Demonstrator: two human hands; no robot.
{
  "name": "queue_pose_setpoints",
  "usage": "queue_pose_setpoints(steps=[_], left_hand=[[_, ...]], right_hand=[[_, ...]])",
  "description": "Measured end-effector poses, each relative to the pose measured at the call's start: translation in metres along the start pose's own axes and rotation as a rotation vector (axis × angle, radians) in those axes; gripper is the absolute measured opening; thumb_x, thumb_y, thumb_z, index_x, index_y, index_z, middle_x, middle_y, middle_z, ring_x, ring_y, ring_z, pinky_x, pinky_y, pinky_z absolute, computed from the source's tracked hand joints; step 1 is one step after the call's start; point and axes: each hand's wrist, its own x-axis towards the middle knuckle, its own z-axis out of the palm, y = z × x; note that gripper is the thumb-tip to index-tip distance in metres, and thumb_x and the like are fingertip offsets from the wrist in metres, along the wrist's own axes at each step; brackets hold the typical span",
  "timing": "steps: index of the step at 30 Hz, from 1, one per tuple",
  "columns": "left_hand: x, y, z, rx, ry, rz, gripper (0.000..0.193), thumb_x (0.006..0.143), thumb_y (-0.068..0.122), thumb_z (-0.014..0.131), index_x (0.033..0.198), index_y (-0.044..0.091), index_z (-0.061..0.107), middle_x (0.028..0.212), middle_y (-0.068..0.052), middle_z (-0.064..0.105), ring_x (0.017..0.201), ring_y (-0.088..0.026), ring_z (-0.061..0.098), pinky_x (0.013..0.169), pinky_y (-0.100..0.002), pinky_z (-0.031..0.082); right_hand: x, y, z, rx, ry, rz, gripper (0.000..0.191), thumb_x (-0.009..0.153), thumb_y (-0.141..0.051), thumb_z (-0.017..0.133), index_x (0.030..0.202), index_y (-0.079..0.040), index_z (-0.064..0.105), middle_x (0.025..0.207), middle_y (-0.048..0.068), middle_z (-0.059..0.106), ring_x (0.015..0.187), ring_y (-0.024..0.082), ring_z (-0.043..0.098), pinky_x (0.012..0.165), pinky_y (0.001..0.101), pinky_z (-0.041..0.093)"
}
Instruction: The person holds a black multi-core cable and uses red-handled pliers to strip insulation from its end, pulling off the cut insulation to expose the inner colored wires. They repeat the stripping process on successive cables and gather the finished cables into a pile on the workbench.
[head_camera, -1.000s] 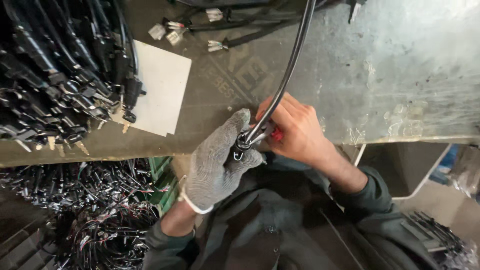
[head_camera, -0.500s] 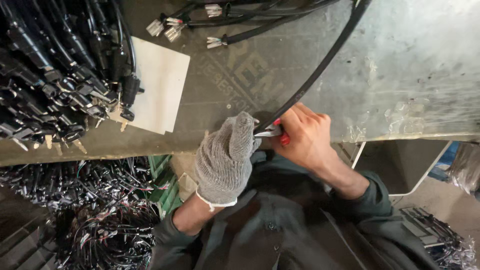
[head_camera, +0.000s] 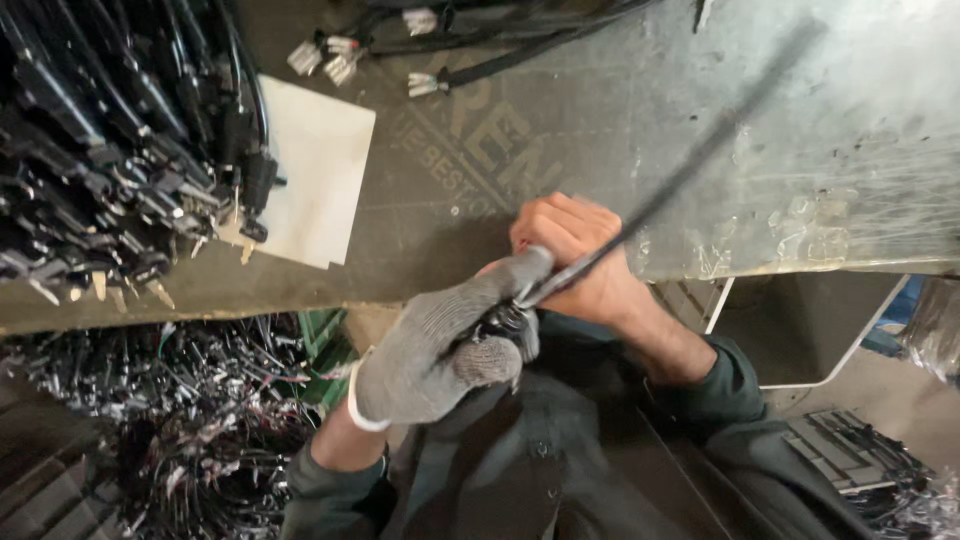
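Gloved left hand (head_camera: 440, 355) closed round the black cable (head_camera: 680, 180) end, bare right hand (head_camera: 575, 260) fisted beside it, at the workbench (head_camera: 560, 130) edge; cable has swung from near-upright to slanting right, blurred, red-handled tool now hidden.

My left hand (head_camera: 440, 355), in a grey knit glove, is curled shut with its thumb stretched toward my bare right hand (head_camera: 575, 265). The right is a closed fist, knuckles up, touching the left. Both forearms angle inward.
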Motion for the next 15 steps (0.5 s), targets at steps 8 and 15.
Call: queue_pose_setpoints(steps=[8, 15], left_hand=[[-0.010, -0.009, 0.011, -0.346, 0.137, -0.131, 0.059, 0.101, -0.001, 0.065, 0.157, 0.002, 0.048, 0.100, -0.001, 0.060, 0.082, -0.008, 0.052, 0.078, -0.023, 0.050], [0.003, 0.007, -0.021, 0.906, 0.552, 0.067, 0.056, 0.102, 0.032, 0.069, 0.148, 0.004, 0.052, 0.131, -0.019, 0.070, 0.111, -0.024, 0.072, 0.089, -0.036, 0.061]], right_hand=[[0.006, 0.020, 0.001, 0.205, -0.139, -0.034, 0.036, 0.062, -0.008, 0.081, 0.087, -0.006, 0.055, 0.086, 0.009, 0.061, 0.084, 0.032, 0.065, 0.074, 0.0390, 0.050], [0.008, 0.033, -0.003, -0.400, -0.037, 0.035, 0.043, 0.072, -0.020, 0.085, 0.105, -0.007, 0.061, 0.102, 0.009, 0.062, 0.099, 0.033, 0.059, 0.084, 0.0427, 0.046]])
